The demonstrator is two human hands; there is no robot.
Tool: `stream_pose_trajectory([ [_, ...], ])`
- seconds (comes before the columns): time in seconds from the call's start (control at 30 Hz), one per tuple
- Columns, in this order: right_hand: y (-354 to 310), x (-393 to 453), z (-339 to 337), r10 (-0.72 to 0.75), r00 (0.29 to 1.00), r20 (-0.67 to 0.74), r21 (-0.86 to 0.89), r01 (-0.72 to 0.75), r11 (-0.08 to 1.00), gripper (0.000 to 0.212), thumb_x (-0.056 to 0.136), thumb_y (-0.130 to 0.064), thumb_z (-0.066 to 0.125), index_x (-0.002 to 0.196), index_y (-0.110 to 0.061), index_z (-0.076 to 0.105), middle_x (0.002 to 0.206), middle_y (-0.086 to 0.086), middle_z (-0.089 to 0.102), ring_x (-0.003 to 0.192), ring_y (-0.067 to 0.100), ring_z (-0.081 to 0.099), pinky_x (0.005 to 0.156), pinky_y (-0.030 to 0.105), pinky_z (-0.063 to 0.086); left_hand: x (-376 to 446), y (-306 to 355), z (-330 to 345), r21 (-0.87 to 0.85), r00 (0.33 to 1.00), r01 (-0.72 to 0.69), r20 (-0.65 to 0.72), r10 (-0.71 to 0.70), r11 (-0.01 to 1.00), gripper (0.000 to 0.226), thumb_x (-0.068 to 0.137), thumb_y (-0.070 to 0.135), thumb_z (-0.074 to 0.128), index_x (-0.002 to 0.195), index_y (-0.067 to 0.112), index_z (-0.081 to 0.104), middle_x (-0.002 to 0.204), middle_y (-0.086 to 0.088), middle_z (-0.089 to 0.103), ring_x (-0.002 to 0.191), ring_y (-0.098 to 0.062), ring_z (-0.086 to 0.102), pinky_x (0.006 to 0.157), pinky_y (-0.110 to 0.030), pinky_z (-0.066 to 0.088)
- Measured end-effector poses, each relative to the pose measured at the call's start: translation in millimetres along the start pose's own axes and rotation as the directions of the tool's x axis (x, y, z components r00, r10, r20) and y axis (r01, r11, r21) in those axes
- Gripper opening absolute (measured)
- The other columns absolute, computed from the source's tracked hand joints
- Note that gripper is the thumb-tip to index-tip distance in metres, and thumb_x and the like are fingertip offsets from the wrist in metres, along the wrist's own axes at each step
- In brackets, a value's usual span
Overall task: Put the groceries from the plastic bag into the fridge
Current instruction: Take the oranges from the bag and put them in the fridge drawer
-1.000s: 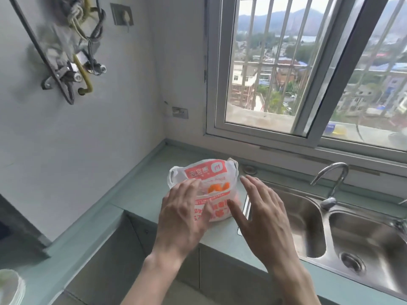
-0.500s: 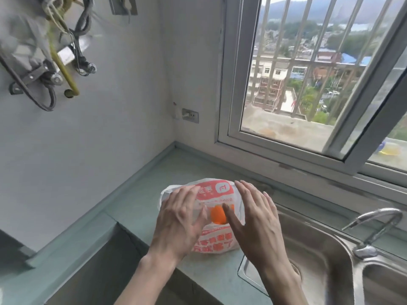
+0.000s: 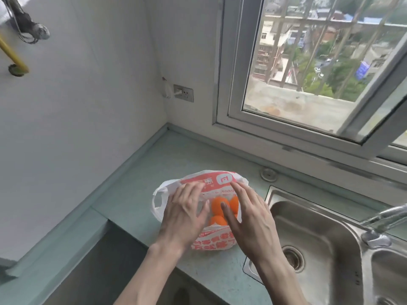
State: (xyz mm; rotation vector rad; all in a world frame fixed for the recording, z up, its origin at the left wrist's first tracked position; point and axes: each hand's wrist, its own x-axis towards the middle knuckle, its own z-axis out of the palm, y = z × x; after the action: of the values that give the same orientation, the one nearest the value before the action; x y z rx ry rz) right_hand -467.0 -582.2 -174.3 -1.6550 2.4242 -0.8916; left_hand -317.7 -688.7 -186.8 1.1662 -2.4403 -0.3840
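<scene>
- Plastic bag (image 3: 211, 238) sits on the green counter (image 3: 136, 194), just left of the steel sink (image 3: 312, 243), under the window (image 3: 308, 73). White film with red print; mouth open on top.
- Oranges (image 3: 220, 205) show inside the bag, at least three, bunched near the top.
- Left hand (image 3: 185, 214) lies flat over the bag's left side, fingers straight and spread wide, reaching the far rim. It grips nothing.
- Right hand (image 3: 248, 219) is likewise flat and wide over the right side; thumb tip rests on or just over an orange. Cannot tell whether the fingertips touch the film or hover.
- Step in hand, as judged: part the mouth of the bag to reach the fruit. Best done by pulling the two rims apart sideways, not pressing down, since the film is thin and the fruit can roll. Keep the bag away from the sink edge.
- Fridge is not in view, so nothing is stored yet.
- Against half a second ago: both hands are further over the bag, now covering it; more fruit shows between them. Camera points lower and closer; the faucet (image 3: 383, 219) sits at the right edge.
</scene>
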Motion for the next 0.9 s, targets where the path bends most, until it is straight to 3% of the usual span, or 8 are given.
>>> stream_pose_trajectory([
  [0.23,-3,25,38,0.102,0.994,0.032,-0.066,-0.1,0.993,0.053,0.103,-0.049,0.054,0.15,-0.024,0.048,0.149,-0.007,0.054,0.135,0.017,0.054,0.109,0.034,0.047,34,-37,42,-0.052,0.98,-0.029,0.194,0.039,0.998,0.05,0.105,0.04,0.046,0.152,0.023,0.042,0.154,0.008,0.046,0.145,-0.011,0.037,0.12,-0.028,0.026],
  [0.43,-7,44,75,0.239,0.968,0.079,-0.155,-0.225,0.962,0.052,0.101,-0.047,0.056,0.147,-0.024,0.051,0.144,-0.007,0.058,0.119,0.019,0.065,0.093,0.036,0.053,66,-69,68,-0.081,0.949,-0.053,0.305,0.075,0.995,0.053,0.104,0.037,0.046,0.155,0.022,0.039,0.156,0.006,0.043,0.147,-0.014,0.035,0.122,-0.032,0.029],
  [0.63,-1,56,113,0.454,0.835,0.311,-0.402,-0.317,0.859,0.048,0.1,-0.051,0.049,0.14,-0.026,0.047,0.132,-0.002,0.059,0.112,0.028,0.064,0.089,0.04,0.051,91,-88,90,-0.128,0.901,-0.109,0.407,0.153,0.986,0.047,0.104,0.031,0.048,0.15,0.02,0.044,0.15,0.004,0.047,0.137,-0.019,0.045,0.111,-0.035,0.041],
  [0.9,10,63,137,0.601,0.708,0.37,-0.503,-0.391,0.771,0.042,0.1,-0.046,0.05,0.133,-0.021,0.049,0.132,0.004,0.059,0.12,0.029,0.061,0.092,0.038,0.046,112,-86,139,-0.089,0.773,-0.253,0.58,0.257,0.963,0.044,0.101,0.032,0.05,0.144,0.025,0.045,0.141,-0.001,0.053,0.126,-0.029,0.055,0.103,-0.045,0.048],
])
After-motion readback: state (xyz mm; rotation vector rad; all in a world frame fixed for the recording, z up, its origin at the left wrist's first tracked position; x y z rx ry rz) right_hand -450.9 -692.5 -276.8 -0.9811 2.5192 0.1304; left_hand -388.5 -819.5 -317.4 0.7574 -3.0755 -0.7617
